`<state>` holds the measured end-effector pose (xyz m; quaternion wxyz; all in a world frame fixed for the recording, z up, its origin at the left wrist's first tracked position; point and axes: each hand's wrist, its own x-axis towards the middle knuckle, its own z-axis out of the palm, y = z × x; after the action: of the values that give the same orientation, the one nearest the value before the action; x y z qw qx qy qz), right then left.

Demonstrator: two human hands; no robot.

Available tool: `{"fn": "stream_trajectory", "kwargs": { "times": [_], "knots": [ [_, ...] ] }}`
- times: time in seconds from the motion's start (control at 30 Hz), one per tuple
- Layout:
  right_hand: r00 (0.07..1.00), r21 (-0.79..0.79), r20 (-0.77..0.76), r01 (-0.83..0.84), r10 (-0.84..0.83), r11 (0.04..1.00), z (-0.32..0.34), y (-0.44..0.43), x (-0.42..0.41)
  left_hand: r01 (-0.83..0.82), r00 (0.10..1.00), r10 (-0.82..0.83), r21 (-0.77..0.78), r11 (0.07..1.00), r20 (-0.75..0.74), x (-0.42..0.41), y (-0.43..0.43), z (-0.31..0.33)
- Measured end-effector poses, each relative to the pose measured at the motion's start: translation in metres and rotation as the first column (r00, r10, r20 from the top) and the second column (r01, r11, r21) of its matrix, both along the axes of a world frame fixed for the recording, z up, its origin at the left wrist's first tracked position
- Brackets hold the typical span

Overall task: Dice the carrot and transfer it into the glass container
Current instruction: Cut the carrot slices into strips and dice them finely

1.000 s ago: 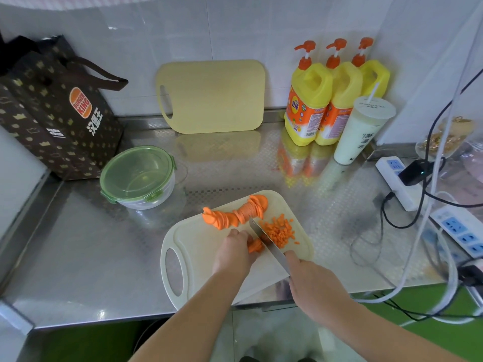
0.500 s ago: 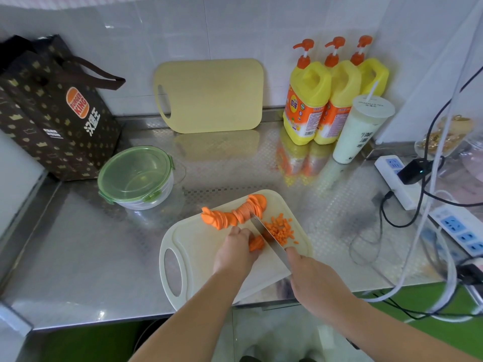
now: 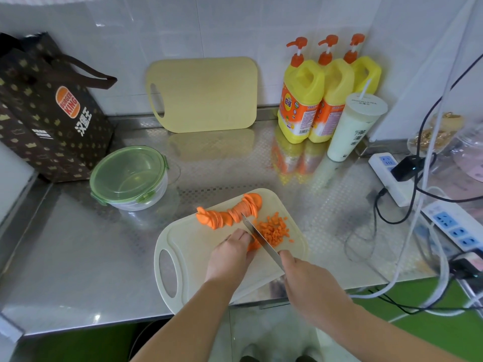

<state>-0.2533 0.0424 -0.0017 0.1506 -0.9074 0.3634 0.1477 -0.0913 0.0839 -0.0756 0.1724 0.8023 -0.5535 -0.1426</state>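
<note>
Slick steel counter (image 3: 78, 257), so with left fingers (image 3: 241, 236) curled on carrot slices (image 3: 254, 246) and right hand (image 3: 308, 280) gripping knife (image 3: 261, 240), tuck knuckles, chop slow.

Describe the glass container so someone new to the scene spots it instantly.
On the steel counter, look left beyond the white cutting board, beside the brown paper bag. The glass container sits there. It is the only round clear bowl, closed with a translucent green clip-on lid.
</note>
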Motion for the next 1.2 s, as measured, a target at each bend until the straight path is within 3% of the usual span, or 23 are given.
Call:
{"fn": "stream_trajectory", "kwargs": {
  "times": [0.33,0.6,0.83,1.2],
  "knots": [
    [0.999,-0.029,-0.048,-0.007,0.006,1.0,-0.015,0.002,0.003,0.02,1.0,-0.019,-0.084,0.996,0.007,0.001,0.0,-0.009],
    [0.998,0.049,-0.056,0.022,-0.019,0.999,-0.021,-0.002,0.006,0.026,0.997,-0.012,-0.189,0.982,0.078,0.004,0.0,-0.019],
    [0.991,0.13,0.019,0.127,-0.13,0.983,-0.016,-0.01,0.0,0.047,0.997,-0.035,-0.187,0.981,0.069,0.004,0.001,-0.011],
    [0.999,0.042,-0.038,-0.001,0.003,0.999,0.002,-0.001,-0.003,-0.038,0.998,0.033,-0.083,0.996,-0.053,0.009,0.004,-0.008]
  ]
}}
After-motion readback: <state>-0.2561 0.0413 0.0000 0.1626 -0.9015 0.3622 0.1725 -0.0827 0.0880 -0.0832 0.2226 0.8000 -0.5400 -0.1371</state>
